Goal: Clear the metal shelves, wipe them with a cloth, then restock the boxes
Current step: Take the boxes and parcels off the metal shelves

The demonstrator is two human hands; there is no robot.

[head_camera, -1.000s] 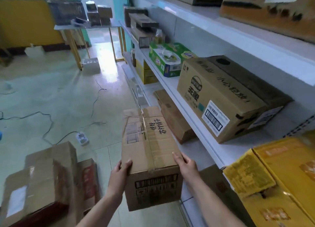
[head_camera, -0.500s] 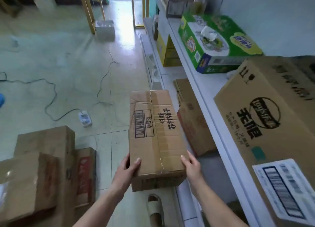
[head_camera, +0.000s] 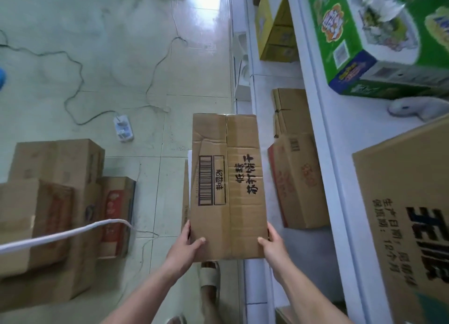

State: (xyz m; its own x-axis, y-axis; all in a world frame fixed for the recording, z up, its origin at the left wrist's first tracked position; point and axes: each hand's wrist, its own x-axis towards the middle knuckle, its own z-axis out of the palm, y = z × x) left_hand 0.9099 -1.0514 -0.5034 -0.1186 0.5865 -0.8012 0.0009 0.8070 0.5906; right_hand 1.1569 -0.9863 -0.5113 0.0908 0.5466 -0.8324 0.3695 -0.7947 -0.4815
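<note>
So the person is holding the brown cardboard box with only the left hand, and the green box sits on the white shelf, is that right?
Not quite: the head view shows both the left hand and the right hand gripping the brown cardboard box at its near end. The green box does sit on the white shelf.

The carried carton (head_camera: 228, 187) is hiding part of the fingers of the left hand (head_camera: 185, 249) and right hand (head_camera: 273, 246), and the toe of a sandal (head_camera: 210, 276). The frame's right edge is cutting off the printed carton (head_camera: 408, 214) and the green box (head_camera: 364, 36). The floor cartons (head_camera: 48, 214) are showing blurred, their markings unreadable.
</note>
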